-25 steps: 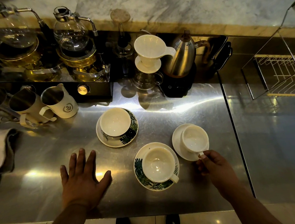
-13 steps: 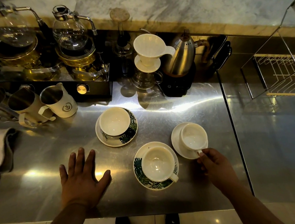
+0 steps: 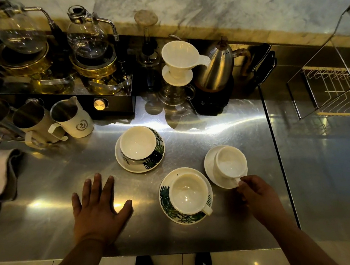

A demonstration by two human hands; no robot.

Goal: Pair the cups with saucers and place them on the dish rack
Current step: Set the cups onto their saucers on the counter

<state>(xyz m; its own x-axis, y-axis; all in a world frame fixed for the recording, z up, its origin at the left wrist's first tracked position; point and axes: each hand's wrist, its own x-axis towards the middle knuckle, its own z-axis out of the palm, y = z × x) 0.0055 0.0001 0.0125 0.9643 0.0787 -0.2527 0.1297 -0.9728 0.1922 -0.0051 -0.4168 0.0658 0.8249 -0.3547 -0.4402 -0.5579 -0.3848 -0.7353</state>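
Our left hand (image 3: 99,210) lay flat with fingers spread on the steel counter (image 3: 43,195), our right hand (image 3: 258,194) pinched the plain white cup (image 3: 230,165) handle, cup on its white saucer (image 3: 210,165), wire dish rack (image 3: 343,90) far right

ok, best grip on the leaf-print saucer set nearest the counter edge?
Probably take the leaf-print saucer by its rim, from the near-left: that rim arc is bare. The cup sits loose on top with its handle pointing near-right, so keep it level.
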